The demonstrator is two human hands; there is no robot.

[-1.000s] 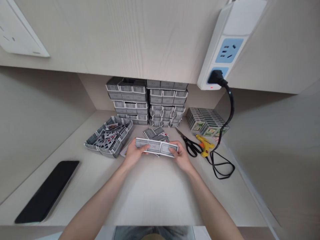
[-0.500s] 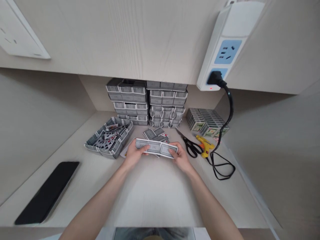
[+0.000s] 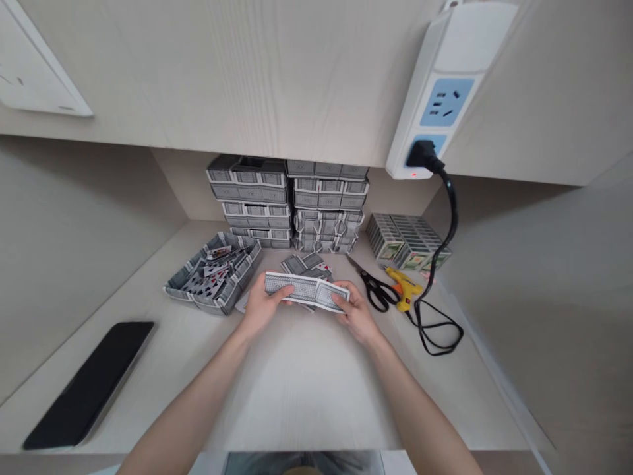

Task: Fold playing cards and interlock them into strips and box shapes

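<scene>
A strip of playing cards (image 3: 304, 289), grey patterned backs facing me, spans both hands above the desk. My left hand (image 3: 262, 303) grips its left end, thumb across the front. At the right end, my right hand (image 3: 357, 311) pinches the strip between thumb and fingers. The strip bends slightly where the rightmost card meets the others. Just behind it lie loose playing cards (image 3: 311, 262), partly covered by the strip. To the left sits a tray made of cards (image 3: 225, 305) with loose cards inside.
Stacked card-built boxes (image 3: 329, 198) stand at the back. Right of my hands lie black scissors (image 3: 378, 290) and a yellow glue gun (image 3: 404, 287), its cord (image 3: 451, 211) running up to a power strip (image 3: 435, 99). Card packs (image 3: 405, 241) are behind; a black flat object (image 3: 89, 382) lies left.
The view has shifted slightly. Both hands keep hold of the card strip, with little visible change in their grip.
</scene>
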